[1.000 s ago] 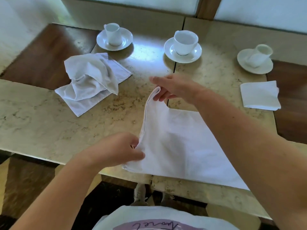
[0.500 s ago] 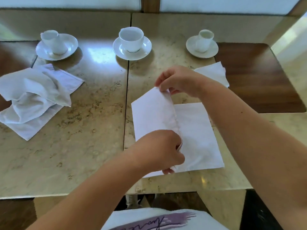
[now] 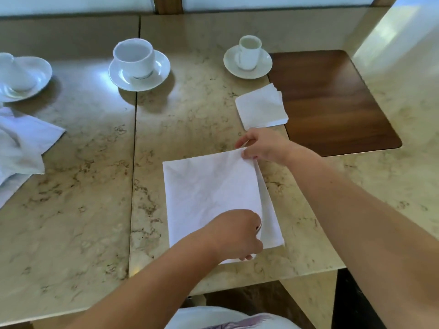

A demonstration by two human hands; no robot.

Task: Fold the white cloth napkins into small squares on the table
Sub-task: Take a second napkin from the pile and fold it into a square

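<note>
A white napkin (image 3: 209,193) lies folded over on the marble table (image 3: 83,222), its top layer reaching almost to the right edge. My right hand (image 3: 261,146) pinches the far right corner of that top layer. My left hand (image 3: 237,233) pinches the near right corner, close to the table's front edge. A small folded napkin square (image 3: 261,109) rests beyond my right hand. A crumpled heap of unfolded napkins (image 3: 21,148) sits at the far left.
Three white cups on saucers stand along the back: one at the left edge (image 3: 21,74), one in the middle (image 3: 139,64), one at the right (image 3: 248,58). A dark wooden inlay (image 3: 332,100) lies to the right. The table's front edge runs just below my left hand.
Both hands carried the napkin's left edge over to the right, laying the top layer down onto the lower one. My view has shifted to the right.
</note>
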